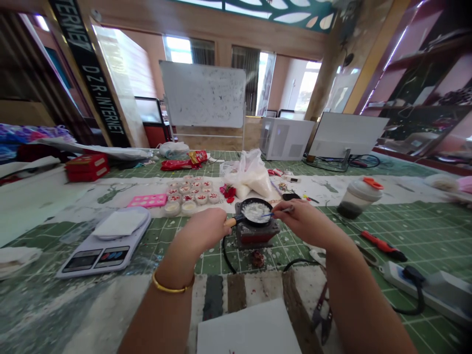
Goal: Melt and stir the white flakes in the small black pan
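Observation:
My left hand (pixel 208 227) is closed around the wooden handle of a small black frying pan (pixel 241 216). The pan rests on a small dark red hot plate (pixel 257 237). White flakes or chunks (pixel 257 212), partly melted by their look, lie in the pan. My right hand (pixel 304 219) pinches a thin bluish-grey stirring stick (pixel 275 213), its tip down in the white stuff. Behind the pan sits a clear plastic bag (pixel 254 177) of white granules. Several small cups (pixel 201 198) with white filling and red bits stand to the left, beside a pink mould (pixel 147 200).
At left is a kitchen scale (pixel 106 246) with white paper on it. A lidded shaker cup (pixel 359 196), a red-handled tool (pixel 383 246) and a power strip (pixel 427 290) with cables lie at right. Pliers (pixel 322 317) and a white sheet (pixel 249 332) are at the front edge.

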`<move>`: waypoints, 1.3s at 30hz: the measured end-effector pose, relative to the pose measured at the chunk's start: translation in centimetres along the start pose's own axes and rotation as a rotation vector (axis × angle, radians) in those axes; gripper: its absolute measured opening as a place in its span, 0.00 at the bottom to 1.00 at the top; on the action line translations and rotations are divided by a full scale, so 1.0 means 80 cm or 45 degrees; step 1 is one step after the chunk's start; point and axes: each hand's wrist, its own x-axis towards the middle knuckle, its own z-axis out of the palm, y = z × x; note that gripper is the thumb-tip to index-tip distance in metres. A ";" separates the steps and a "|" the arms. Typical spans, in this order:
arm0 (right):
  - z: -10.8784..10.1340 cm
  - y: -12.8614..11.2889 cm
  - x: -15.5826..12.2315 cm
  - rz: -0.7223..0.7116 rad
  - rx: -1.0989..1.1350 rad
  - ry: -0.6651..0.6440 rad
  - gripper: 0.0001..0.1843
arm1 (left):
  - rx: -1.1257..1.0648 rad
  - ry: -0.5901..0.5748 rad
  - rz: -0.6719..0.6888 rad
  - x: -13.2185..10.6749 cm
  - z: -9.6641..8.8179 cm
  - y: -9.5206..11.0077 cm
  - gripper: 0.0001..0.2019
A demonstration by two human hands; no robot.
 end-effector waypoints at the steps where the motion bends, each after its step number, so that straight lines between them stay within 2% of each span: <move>1: 0.000 -0.001 0.000 -0.044 0.040 -0.012 0.16 | -0.002 0.000 -0.004 0.000 0.000 0.000 0.17; 3: 0.001 -0.001 0.002 -0.043 0.049 0.004 0.15 | -0.004 -0.002 -0.014 -0.001 0.000 0.000 0.17; 7: 0.002 0.004 0.002 0.106 -0.097 0.054 0.15 | 0.001 -0.017 -0.023 0.002 0.001 -0.001 0.13; 12: -0.002 0.001 -0.004 -0.087 0.059 -0.023 0.16 | 0.030 -0.001 -0.017 0.005 0.005 -0.001 0.14; 17: -0.001 0.002 -0.002 0.079 -0.071 0.030 0.16 | 0.061 0.018 0.012 0.003 0.008 0.001 0.16; 22: 0.001 0.001 -0.001 -0.084 0.100 -0.035 0.16 | 0.060 0.023 -0.052 -0.001 0.006 0.010 0.15; 25: 0.003 0.000 0.002 0.071 -0.058 0.036 0.16 | 0.040 0.017 -0.067 -0.003 0.005 0.011 0.15; 27: 0.001 0.000 0.002 0.110 -0.094 0.026 0.16 | 0.036 0.011 -0.060 -0.003 0.005 0.010 0.15; 31: -0.001 -0.005 -0.001 -0.037 0.076 -0.039 0.16 | 0.020 0.024 -0.046 -0.004 0.004 0.007 0.17; 36: -0.003 -0.003 -0.002 0.098 -0.111 0.038 0.16 | 0.027 0.006 -0.038 -0.004 0.001 0.002 0.16; 39: -0.003 -0.003 -0.003 -0.020 0.037 -0.030 0.17 | 0.026 0.009 -0.036 -0.001 0.002 -0.001 0.16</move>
